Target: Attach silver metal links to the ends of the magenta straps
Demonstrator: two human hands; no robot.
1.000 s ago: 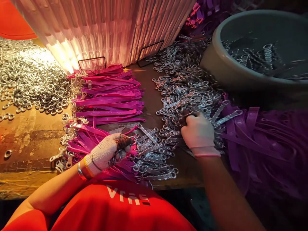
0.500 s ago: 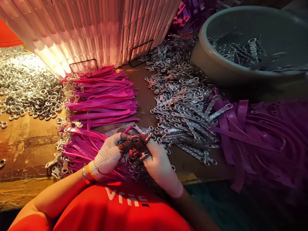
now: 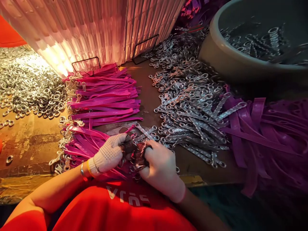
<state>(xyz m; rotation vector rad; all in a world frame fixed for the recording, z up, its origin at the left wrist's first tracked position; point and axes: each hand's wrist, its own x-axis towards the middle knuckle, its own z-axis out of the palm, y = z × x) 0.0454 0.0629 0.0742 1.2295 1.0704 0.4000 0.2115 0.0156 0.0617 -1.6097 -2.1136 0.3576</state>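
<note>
My left hand (image 3: 109,154), in a pale dotted glove with dark fingertips, is closed in front of my body at the table edge. My right hand (image 3: 160,165), gloved alike, is closed close against it, its fingers curled towards the left fingertips. Whatever is pinched between them is hidden by the dark fingertips. Metal rings show under the fingers. Just beyond the hands lies a silver twisted metal link (image 3: 143,131) with ringed ends, beside a pink strip end. Under and left of my left hand spread pink strips (image 3: 83,142) with pale ring links at their left ends.
Silver ring links (image 3: 36,93) are heaped at the left. Twisted metal links (image 3: 192,112) are piled at the right, beside purple strips (image 3: 260,138). A large grey tub (image 3: 221,61) holds more metal links. A ribbed translucent panel (image 3: 96,32) stands at the back.
My right hand has shifted slightly right and turned, and its fingers have drawn a little apart from the left fingertips. The whole view has shifted slightly, moving the surroundings rightward.
</note>
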